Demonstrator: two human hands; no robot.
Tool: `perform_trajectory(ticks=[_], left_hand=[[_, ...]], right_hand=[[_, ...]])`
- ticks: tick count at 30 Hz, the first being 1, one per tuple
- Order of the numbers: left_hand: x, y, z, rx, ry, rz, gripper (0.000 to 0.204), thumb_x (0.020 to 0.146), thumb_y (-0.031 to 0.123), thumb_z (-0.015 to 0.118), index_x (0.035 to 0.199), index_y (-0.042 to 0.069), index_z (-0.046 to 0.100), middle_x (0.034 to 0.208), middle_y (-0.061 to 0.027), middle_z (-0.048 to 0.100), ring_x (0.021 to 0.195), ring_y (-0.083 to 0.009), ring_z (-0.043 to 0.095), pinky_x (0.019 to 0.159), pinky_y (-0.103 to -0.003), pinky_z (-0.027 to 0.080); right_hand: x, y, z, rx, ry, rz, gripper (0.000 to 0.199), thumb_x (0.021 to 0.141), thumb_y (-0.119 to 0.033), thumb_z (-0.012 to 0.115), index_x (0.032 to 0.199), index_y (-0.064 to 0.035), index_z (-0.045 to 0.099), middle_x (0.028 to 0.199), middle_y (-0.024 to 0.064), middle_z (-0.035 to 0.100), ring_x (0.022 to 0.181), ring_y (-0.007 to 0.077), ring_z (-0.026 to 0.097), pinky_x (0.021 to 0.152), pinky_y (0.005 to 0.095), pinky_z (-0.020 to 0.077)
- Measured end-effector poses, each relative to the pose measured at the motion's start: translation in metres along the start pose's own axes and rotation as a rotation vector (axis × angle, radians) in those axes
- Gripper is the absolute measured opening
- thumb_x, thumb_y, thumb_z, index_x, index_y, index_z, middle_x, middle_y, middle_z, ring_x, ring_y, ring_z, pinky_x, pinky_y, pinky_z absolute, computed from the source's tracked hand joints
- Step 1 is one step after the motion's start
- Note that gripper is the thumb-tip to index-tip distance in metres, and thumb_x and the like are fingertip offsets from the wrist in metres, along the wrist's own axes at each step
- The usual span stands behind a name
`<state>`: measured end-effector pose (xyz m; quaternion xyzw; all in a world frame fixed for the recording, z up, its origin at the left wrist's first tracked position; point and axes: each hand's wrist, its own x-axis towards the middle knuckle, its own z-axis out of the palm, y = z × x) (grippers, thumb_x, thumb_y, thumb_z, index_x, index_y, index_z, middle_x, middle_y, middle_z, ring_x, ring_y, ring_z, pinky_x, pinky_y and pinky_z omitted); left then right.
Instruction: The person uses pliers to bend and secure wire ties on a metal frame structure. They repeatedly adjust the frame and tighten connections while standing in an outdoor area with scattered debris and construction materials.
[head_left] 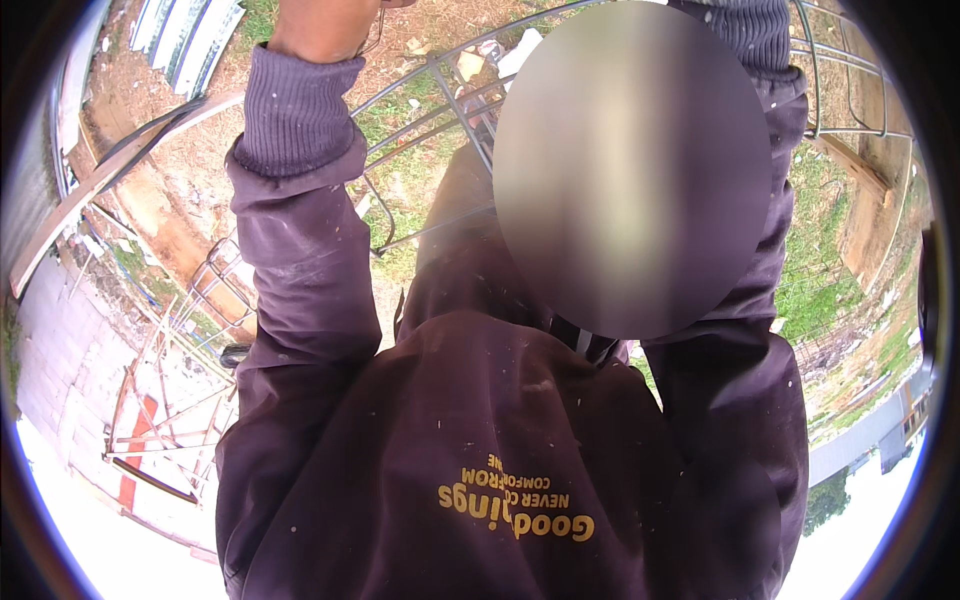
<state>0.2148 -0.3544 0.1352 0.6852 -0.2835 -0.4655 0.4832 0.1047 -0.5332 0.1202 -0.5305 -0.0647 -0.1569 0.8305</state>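
Observation:
My left hand is at the top edge, its wrist coming out of a ribbed grey-purple cuff. Most of its fingers are cut off by the picture's edge, and a thin wire loop shows beside the wrist. Just right of it, a frame of thin metal rods stretches across the grass. My right arm reaches up too, its ribbed cuff at the top right; the hand itself lies out of sight. A large blurred oval hides much of the middle, including part of the rods.
More metal rods curve along the upper right, near a wooden plank. Corrugated sheets lie at the upper left, above a long beam. A scaffold-like frame stands at the lower left, beside a block wall.

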Motion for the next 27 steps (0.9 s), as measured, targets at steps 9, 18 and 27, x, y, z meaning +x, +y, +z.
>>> perform_trajectory(ticks=[9,18,27], left_hand=[[-0.114,-0.047,0.101,0.675,0.055,-0.202,0.028,0.098,0.031,0.052,0.099,0.004,0.059,0.066,-0.0203,0.060,0.065,-0.0405,0.062,0.057,-0.048,0.047],[-0.193,-0.053,0.107,0.449,0.925,-0.222,0.035,0.101,0.031,0.049,0.091,0.000,0.060,0.064,-0.0175,0.061,0.060,-0.0343,0.063,0.057,-0.042,0.047],[-0.360,-0.105,0.118,-0.300,1.707,-0.051,0.056,0.105,0.047,0.034,0.067,0.008,0.046,0.054,0.0015,0.036,0.046,-0.0079,0.030,0.043,-0.025,0.022]], right_hand=[[-0.158,-0.014,0.083,-0.952,-0.190,0.668,0.040,0.059,-0.017,0.088,0.083,-0.0062,0.057,0.089,0.0102,0.056,0.085,0.0319,0.059,0.074,0.0414,0.0477],[-0.170,0.011,0.088,-0.797,-0.795,0.598,0.024,0.080,-0.027,0.072,0.090,-0.0060,0.068,0.091,0.0162,0.061,0.083,0.0342,0.062,0.076,0.0415,0.0509],[-0.171,-0.007,0.117,-0.021,-0.890,1.147,0.020,0.087,-0.014,0.071,0.103,-0.0023,0.066,0.092,0.0071,0.063,0.076,0.0168,0.062,0.067,0.0314,0.0502]])
